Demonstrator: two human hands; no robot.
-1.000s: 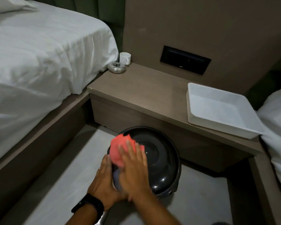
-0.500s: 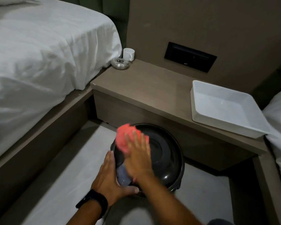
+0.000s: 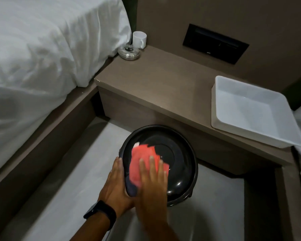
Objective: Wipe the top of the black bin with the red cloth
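Note:
The round black bin (image 3: 179, 164) stands on the pale floor in front of the bedside unit, its glossy domed lid facing up. The red cloth (image 3: 142, 157) lies spread on the left half of the lid. My right hand (image 3: 151, 185) presses flat on the cloth's near part, fingers stretched forward. My left hand (image 3: 116, 185), with a dark watch on its wrist, grips the bin's left rim. The lid's near-left edge is hidden under both hands.
A brown bedside unit (image 3: 163, 84) runs behind the bin, carrying a white tray (image 3: 250, 110) at right, a white mug (image 3: 139, 39) and a glass ashtray (image 3: 129, 53) at the back left. White beds (image 3: 42, 58) flank both sides. A black wall panel (image 3: 215, 43) sits above.
My right hand has slid the red cloth from the lid's far-left edge toward its middle and nearer side. My left hand keeps its hold on the rim.

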